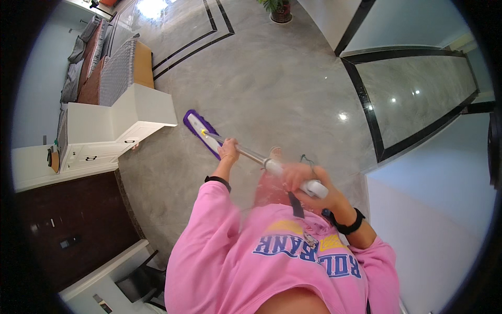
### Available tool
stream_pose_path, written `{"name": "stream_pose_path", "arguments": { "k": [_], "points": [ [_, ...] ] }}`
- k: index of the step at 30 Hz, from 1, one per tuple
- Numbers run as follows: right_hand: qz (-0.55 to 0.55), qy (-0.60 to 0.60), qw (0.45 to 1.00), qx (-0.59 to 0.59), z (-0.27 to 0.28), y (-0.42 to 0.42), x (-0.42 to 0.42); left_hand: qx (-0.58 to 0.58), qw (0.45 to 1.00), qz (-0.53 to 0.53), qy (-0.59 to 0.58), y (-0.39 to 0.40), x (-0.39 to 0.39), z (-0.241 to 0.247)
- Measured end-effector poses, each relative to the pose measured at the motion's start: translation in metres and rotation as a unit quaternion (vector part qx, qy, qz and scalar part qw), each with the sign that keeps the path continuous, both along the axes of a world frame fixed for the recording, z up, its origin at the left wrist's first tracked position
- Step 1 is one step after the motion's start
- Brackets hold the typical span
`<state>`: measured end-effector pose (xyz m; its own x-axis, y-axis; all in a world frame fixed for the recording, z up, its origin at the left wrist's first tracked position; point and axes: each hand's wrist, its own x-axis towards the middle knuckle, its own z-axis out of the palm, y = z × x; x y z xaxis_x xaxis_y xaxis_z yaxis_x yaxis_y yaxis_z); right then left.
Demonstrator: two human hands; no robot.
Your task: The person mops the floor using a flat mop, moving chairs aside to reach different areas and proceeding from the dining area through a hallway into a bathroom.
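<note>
A flat mop with a purple-fringed head (195,119) rests on the grey polished floor (266,90), ahead and to the left. Its metal pole (251,154) runs back towards my body and ends in a white handle (315,188). Around the lower pole my left hand (229,150) is closed, not far from the head. My right hand (304,176) is wrapped about the white upper grip, close to my waist, and looks blurred. A dark green cord (307,159) shows beside the right hand. Black bands circle both wrists.
At left stands a white cabinet (121,133) with drawers, and behind it a sofa (92,59) with grey covers. A dark brown door (74,227) is lower left, near a black chair (143,278). A potted plant (281,11) stands far ahead. Walls and a black-bordered doorway (366,106) lie right.
</note>
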<state>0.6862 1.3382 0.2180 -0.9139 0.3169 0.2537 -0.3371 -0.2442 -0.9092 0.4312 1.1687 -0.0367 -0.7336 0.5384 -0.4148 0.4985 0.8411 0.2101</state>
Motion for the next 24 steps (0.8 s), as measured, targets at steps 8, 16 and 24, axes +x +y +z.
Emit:
{"name": "stream_pose_path", "arguments": {
  "k": [8, 16, 24],
  "points": [
    [-0.234, -0.106, 0.96, 0.111, 0.012, 0.008, 0.006, -0.023, 0.984, -0.176, -0.023, 0.143, -0.023, -0.001],
    [-0.427, -0.23, 0.854, 0.187, 0.027, -0.037, 0.096, 0.016, 0.905, -0.419, -0.067, 0.273, 0.105, 0.035],
    [-0.644, -0.347, 0.663, 0.157, 0.103, -0.106, 0.138, 0.091, 0.812, -0.555, -0.155, 0.258, 0.271, 0.053]
  ]
}}
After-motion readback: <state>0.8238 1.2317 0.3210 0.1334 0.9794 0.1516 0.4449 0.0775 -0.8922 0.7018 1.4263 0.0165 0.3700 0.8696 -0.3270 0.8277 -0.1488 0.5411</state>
